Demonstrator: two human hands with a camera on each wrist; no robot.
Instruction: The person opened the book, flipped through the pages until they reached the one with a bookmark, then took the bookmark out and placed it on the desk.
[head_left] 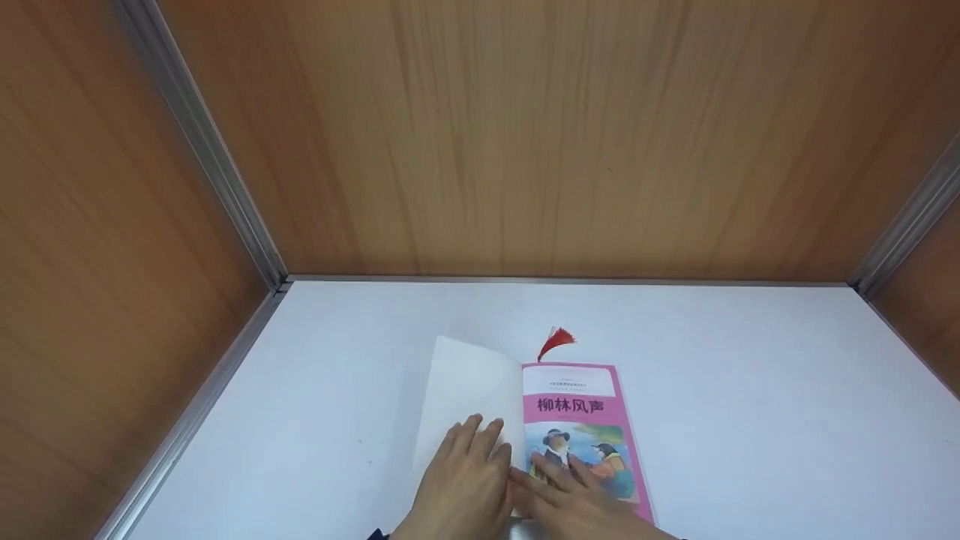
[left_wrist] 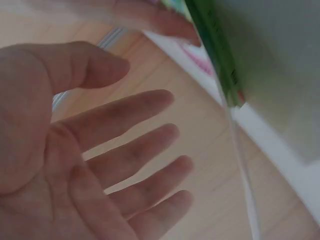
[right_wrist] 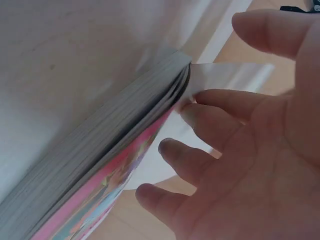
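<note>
A book [head_left: 574, 405] lies on the white table [head_left: 750, 412], showing a pink title page with a picture of animals. Its front cover [head_left: 469, 382] is turned open to the left, white inside up. My left hand [head_left: 465, 480] rests flat on that cover with straight fingers; the left wrist view has the open palm [left_wrist: 100, 150] beside the cover's green edge [left_wrist: 215, 50]. My right hand [head_left: 574, 491] lies on the lower part of the title page. In the right wrist view its fingertips [right_wrist: 195, 112] touch the corner of the page block [right_wrist: 100, 150]. A red tassel [head_left: 556, 342] sticks out at the book's top.
Wooden walls [head_left: 562, 135] close the table at the back and on both sides, joined by metal rails [head_left: 217, 172]. Bare white tabletop spreads left, right and behind the book.
</note>
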